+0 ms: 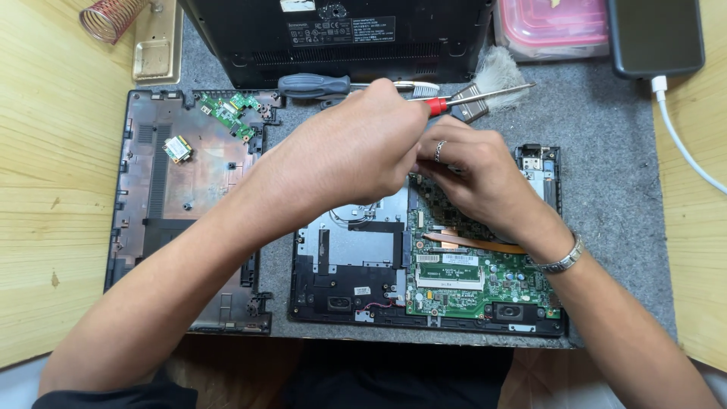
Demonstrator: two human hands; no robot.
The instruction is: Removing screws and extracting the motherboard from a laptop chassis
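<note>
From the head view, your left hand [356, 148] is curled closed around a red-handled metal screwdriver [438, 104], its shaft jutting right over the grey felt mat [606, 151]. Your right hand [473, 178] pinches something small at the top edge of the green laptop motherboard [469, 284], which sits in the opened black laptop chassis [348, 299] at centre; what it grips is hidden. This looks like a fastener or connector being worked near the board's upper edge. The next move calls for steady, fine fingertip control. The detached bottom cover [189, 189] lies just left.
</note>
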